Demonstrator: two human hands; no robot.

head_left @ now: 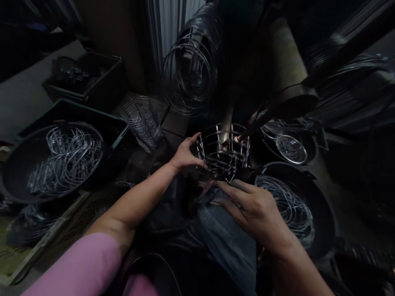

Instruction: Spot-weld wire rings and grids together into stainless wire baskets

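A cylindrical wire basket [211,155] sits in front of me around a bar of the machine, its rings and uprights blurred. My left hand [187,153] grips its left side, thumb below and fingers above. Close under the basket's near edge is my right hand [251,201], back upward and fingers pointing left. Its fingers are drawn together at the tips; whatever small thing may be between them is too dark and blurred to make out. Blue-grey cloth [228,238] lies over my lap below the right hand.
Left, a black basin [12,172] holds bent wire pieces beside crates [101,63]. A finished-looking wire cone [143,119] stands near. Wire coils [191,70] hang behind. A thick cylinder [286,61] and a rod overhang the right. Another basin [324,218] holds wire rings.
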